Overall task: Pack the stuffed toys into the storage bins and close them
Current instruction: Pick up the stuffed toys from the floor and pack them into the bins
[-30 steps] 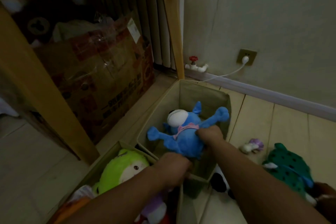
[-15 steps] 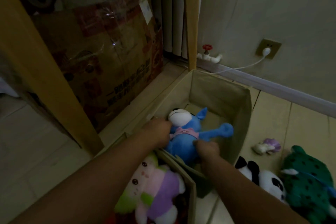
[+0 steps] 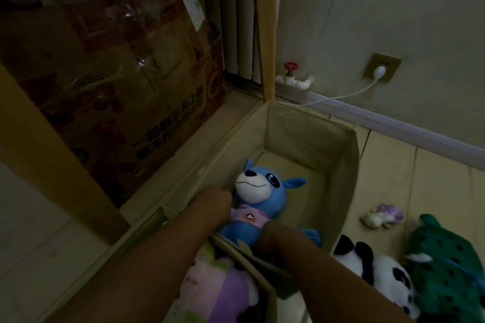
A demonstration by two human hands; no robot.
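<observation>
Blue toy sank deeper (face up) into bin.

Your two bare forearms reaching forward and down, your left hand knuckles-up, fingers curled under, your right hand curled low, fingertips hidden

Cardboard box under shelf; red valve; wall socket.

blue dog toy: soft matt plush, pink cloth shirt
storage bin: matt beige fabric walls
panda toy: fuzzy plush
cardboard box: brown card under glossy clear tape
table leg: smooth light wood
floor: pale wood planks
</observation>
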